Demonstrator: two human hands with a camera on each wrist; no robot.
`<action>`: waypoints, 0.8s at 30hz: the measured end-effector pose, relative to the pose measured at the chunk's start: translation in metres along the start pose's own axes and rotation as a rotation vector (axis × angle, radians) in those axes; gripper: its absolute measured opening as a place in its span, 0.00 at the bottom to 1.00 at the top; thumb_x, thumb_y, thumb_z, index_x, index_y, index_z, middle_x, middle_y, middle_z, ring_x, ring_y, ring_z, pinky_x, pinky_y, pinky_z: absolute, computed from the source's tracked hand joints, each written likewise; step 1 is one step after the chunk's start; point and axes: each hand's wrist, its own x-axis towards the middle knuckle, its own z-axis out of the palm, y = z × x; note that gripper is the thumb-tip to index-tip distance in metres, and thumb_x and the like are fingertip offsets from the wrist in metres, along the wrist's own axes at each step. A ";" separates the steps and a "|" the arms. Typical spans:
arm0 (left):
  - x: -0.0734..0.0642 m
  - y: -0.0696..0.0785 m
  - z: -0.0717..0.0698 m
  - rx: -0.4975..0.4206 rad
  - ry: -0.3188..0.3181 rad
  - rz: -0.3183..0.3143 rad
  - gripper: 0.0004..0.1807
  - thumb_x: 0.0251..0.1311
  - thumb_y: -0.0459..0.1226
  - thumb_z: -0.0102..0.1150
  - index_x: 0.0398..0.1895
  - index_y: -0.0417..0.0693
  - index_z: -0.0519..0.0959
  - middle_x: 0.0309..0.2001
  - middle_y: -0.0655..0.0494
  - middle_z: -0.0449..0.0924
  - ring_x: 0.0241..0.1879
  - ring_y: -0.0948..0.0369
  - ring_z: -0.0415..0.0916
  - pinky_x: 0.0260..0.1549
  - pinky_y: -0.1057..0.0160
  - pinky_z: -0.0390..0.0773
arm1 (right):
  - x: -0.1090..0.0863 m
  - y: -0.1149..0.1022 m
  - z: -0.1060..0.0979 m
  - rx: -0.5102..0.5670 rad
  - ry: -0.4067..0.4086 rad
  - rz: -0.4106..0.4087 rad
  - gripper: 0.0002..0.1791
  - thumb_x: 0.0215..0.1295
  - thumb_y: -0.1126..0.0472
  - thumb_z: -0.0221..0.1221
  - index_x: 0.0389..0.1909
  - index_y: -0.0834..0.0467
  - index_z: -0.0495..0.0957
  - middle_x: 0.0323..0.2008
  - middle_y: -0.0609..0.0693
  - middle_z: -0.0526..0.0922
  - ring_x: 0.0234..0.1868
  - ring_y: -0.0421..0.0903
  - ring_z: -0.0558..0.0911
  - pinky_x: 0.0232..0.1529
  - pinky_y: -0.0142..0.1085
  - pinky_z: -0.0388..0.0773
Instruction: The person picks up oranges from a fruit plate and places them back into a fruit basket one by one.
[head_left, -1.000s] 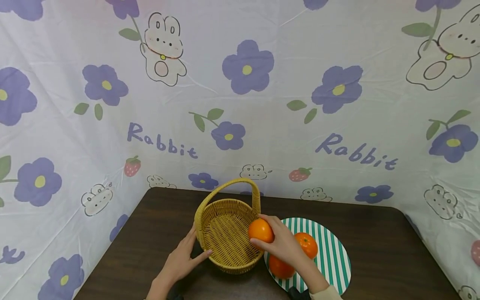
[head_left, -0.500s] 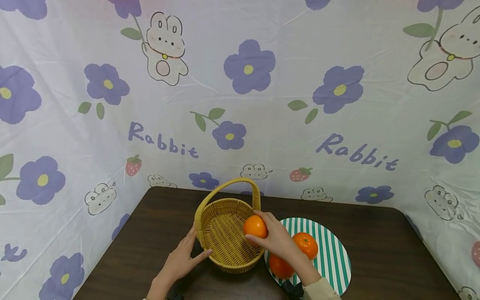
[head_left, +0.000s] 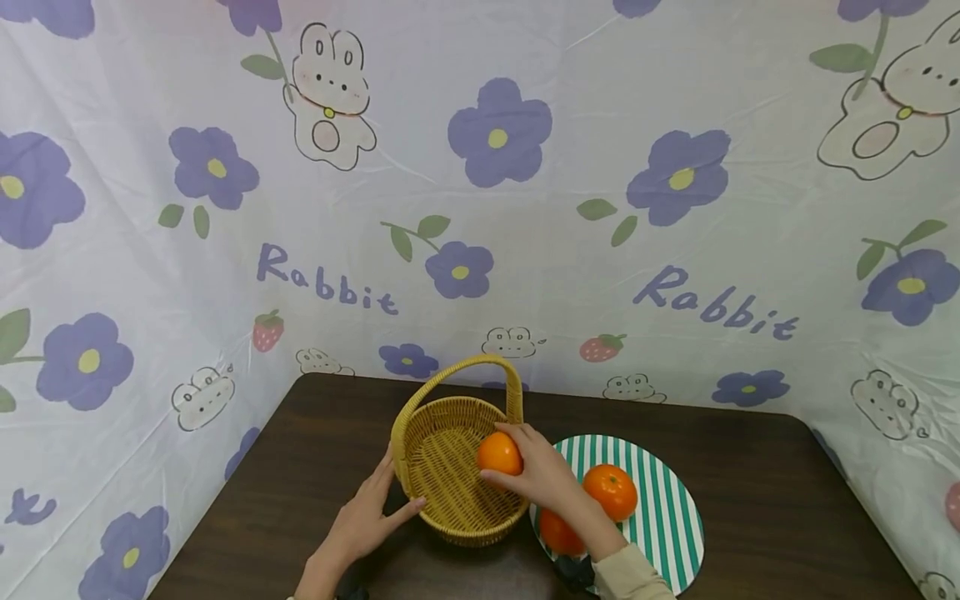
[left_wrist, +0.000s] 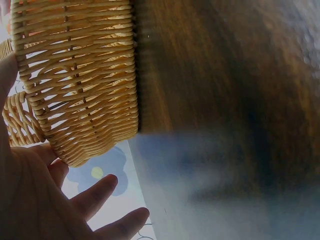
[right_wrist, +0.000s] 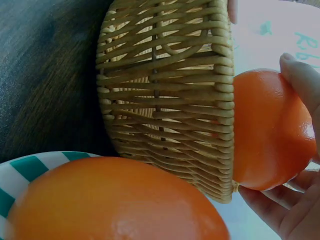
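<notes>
My right hand (head_left: 534, 472) holds an orange (head_left: 500, 453) between thumb and fingers over the right side of a yellow wicker basket (head_left: 457, 467). In the right wrist view, the held orange (right_wrist: 270, 130) shows just above the rim, its lower part hidden behind the wall. My left hand (head_left: 367, 515) rests against the basket's left side, thumb at the front rim. Spread, fairly straight fingers (left_wrist: 97, 195) show beside the weave in the left wrist view. Two more oranges lie on a green-and-white striped plate: one whole (head_left: 611, 492), another (head_left: 561, 533) partly behind my right forearm.
The striped round plate (head_left: 671, 517) stands right of the basket on a dark wooden table (head_left: 780, 500). The basket's tall arched handle (head_left: 480, 362) rises over its opening. A printed cloth with flowers and rabbits (head_left: 555, 250) hangs behind and along the sides.
My right hand has carried the orange leftward, from the basket's right rim to farther over its opening. My left hand and the basket have stayed in place.
</notes>
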 end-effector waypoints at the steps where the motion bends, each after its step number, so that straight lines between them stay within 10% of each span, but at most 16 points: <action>1: 0.000 0.000 0.000 -0.004 -0.003 0.000 0.48 0.54 0.67 0.48 0.71 0.73 0.34 0.74 0.66 0.34 0.68 0.43 0.53 0.46 0.31 0.65 | 0.001 0.000 0.001 -0.004 -0.005 -0.001 0.42 0.50 0.31 0.59 0.64 0.47 0.65 0.57 0.54 0.71 0.45 0.48 0.77 0.35 0.42 0.77; 24: -0.002 0.000 0.002 -0.004 0.003 -0.007 0.47 0.54 0.67 0.48 0.72 0.71 0.37 0.74 0.66 0.36 0.68 0.45 0.53 0.48 0.32 0.65 | 0.021 0.003 0.015 -0.098 -0.006 -0.074 0.43 0.51 0.36 0.62 0.63 0.56 0.67 0.57 0.58 0.71 0.53 0.56 0.73 0.43 0.47 0.77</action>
